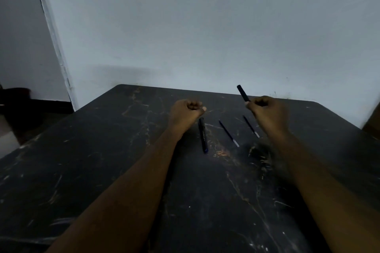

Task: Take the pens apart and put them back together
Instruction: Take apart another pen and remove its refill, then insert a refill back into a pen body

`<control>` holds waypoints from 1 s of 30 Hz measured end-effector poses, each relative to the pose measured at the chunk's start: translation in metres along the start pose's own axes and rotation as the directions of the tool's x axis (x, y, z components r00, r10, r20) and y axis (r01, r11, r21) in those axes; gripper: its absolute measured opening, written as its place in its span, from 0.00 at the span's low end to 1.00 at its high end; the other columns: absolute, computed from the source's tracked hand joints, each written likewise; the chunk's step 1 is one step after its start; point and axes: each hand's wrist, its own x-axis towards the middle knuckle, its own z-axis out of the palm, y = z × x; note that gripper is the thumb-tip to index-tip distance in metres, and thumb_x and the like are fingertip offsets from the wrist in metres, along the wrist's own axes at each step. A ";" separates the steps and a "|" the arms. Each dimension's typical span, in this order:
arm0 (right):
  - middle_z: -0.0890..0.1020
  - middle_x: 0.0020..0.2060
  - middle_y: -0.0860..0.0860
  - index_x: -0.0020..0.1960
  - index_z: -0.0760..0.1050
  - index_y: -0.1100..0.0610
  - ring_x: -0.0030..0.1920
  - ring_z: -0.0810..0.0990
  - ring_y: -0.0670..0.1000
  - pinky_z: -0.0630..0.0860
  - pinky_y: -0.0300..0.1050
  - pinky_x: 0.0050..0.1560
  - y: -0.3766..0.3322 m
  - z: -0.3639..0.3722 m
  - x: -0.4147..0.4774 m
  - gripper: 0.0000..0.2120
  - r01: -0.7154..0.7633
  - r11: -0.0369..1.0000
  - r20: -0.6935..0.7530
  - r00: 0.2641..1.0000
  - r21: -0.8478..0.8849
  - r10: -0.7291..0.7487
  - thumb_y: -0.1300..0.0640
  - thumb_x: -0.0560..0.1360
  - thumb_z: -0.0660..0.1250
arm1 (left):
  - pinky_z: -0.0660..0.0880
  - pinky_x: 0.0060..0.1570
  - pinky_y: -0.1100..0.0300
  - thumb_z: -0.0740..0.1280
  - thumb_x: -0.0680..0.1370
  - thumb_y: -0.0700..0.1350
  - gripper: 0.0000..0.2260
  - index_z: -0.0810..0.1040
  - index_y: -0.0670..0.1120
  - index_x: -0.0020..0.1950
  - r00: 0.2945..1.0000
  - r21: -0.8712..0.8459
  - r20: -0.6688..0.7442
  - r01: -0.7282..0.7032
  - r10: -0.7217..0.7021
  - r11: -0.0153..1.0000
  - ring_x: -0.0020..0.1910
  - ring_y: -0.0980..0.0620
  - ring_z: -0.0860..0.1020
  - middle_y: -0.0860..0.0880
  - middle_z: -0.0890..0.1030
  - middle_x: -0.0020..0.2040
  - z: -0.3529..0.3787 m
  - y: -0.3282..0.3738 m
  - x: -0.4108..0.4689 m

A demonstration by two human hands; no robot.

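Pens look stripped, not yet rebuilt: two thin dark refills (pixel 228 133) (pixel 251 126) lie 3 o'clock of a black plastic barrel (pixel 203 135); right hand (pixel 265 109) grips a second black barrel (pixel 242 92), left hand (pixel 186 112) fisted.

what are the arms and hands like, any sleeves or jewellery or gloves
The left forearm and right forearm are bare, no sleeves in view. The left hand and right hand are ungloved, with no watch, bracelet or ring visible, though the picture is dim.

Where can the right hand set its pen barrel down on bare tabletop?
Free: the broad table stretch left of the left forearm, and the near middle between both forearms. Crowded: the patch just nearer than the left hand and right hand, where a pen and two refills lie side by side.
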 end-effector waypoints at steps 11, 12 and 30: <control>0.82 0.28 0.48 0.38 0.85 0.51 0.31 0.81 0.49 0.70 0.39 0.29 0.003 0.003 -0.008 0.09 -0.010 0.898 0.305 0.939 -0.440 0.160 0.45 0.65 0.77 | 0.71 0.63 0.49 0.71 0.67 0.63 0.16 0.83 0.56 0.49 0.994 0.492 0.106 -0.065 0.014 0.868 0.55 0.54 0.80 0.57 0.85 0.50 0.002 -0.005 -0.002; 0.82 0.28 0.47 0.39 0.86 0.51 0.32 0.80 0.48 0.68 0.38 0.29 0.002 0.003 -0.009 0.10 -0.008 0.890 0.305 0.938 -0.455 0.164 0.45 0.66 0.77 | 0.71 0.64 0.49 0.71 0.67 0.64 0.16 0.83 0.56 0.49 0.994 0.507 0.109 -0.071 0.018 0.859 0.55 0.53 0.80 0.57 0.85 0.50 0.002 -0.004 -0.002; 0.83 0.30 0.49 0.34 0.82 0.53 0.32 0.82 0.49 0.80 0.46 0.40 0.002 0.004 -0.016 0.19 0.012 0.904 0.220 0.971 -0.427 0.091 0.37 0.70 0.68 | 0.72 0.63 0.50 0.71 0.72 0.50 0.11 0.84 0.50 0.52 0.989 0.423 0.132 0.001 -0.063 0.906 0.53 0.51 0.80 0.52 0.85 0.52 0.002 0.003 -0.004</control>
